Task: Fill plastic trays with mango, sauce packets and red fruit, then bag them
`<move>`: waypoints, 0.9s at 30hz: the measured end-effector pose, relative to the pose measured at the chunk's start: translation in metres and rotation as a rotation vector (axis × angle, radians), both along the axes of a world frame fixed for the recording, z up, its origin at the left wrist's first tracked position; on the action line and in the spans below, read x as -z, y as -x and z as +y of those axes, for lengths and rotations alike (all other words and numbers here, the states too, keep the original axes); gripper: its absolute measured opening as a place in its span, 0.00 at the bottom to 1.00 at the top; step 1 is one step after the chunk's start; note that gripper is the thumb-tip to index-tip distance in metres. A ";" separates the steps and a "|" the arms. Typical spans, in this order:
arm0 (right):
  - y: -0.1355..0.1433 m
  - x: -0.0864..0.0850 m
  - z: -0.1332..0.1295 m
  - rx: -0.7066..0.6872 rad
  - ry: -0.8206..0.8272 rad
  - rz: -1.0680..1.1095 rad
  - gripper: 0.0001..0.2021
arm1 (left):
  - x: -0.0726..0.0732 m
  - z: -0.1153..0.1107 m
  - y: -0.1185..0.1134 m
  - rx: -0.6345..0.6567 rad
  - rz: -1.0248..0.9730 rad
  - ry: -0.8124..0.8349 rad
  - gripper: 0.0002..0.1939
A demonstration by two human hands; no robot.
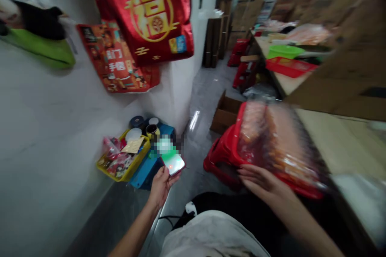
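Yellow basket (139, 162): head view, lower left, near the wall; small packets in red and clear wrap inside, a pale flat packet (133, 145) on top.
Blue box (140, 176): just right of the yellow basket, partly covered by it; contents hidden.
Yellow jar (152, 129): behind the yellow basket; top uncovered, interior dark, contents not legible.
Phone (175, 164): in front of the blue box, screen lit, its far part masked by pixelation.
Left hand (161, 186): closed around the near end of the phone, thumb along one edge, fingers beneath.
Red bin (221, 154): right of centre, between phone and table (325, 132); clear bags (280, 140) with orange contents rise above its rim; blurred.
Right hand (261, 180): opened flat, fingers extended and close together, nothing gripped; at the near edge of the red bin, contact cannot be told.
Carton (226, 113): on the floor behind the red bin, flaps raised; interior too dark to read.
Red tray (286, 66): on the table, in front of the green tray (283, 51).
Red bag (157, 16): hanging on the wall, gold lettering; contents hidden.
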State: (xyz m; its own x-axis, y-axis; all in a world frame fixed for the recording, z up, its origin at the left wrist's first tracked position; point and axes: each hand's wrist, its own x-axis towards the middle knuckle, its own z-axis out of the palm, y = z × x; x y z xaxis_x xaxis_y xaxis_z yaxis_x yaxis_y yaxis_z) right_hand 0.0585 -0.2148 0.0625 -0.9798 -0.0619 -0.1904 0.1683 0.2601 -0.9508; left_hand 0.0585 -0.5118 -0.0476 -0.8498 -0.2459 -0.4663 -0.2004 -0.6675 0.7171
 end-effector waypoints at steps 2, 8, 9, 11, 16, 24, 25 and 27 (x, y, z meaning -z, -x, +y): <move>0.008 -0.001 -0.020 -0.013 0.195 -0.077 0.26 | -0.023 0.032 0.006 0.274 0.051 -0.006 0.16; 0.013 -0.013 -0.021 0.079 0.343 -0.035 0.29 | -0.065 0.099 0.028 0.872 0.239 0.079 0.20; 0.010 -0.015 -0.017 0.093 0.351 -0.011 0.28 | -0.068 0.105 0.031 0.915 0.249 0.090 0.20; 0.003 -0.017 -0.009 0.124 0.373 0.029 0.26 | -0.073 0.114 0.034 0.984 0.266 0.097 0.20; -0.003 -0.019 0.000 0.291 0.332 0.053 0.17 | -0.080 0.122 0.037 1.104 0.353 0.101 0.20; -0.006 -0.023 0.011 0.447 0.307 0.133 0.19 | -0.076 0.124 0.041 1.161 0.377 0.100 0.16; -0.009 -0.026 0.010 0.452 0.324 0.164 0.19 | -0.075 0.125 0.038 1.151 0.342 0.057 0.18; -0.018 -0.035 0.005 0.489 0.359 0.202 0.19 | -0.074 0.128 0.032 1.149 0.229 -0.041 0.24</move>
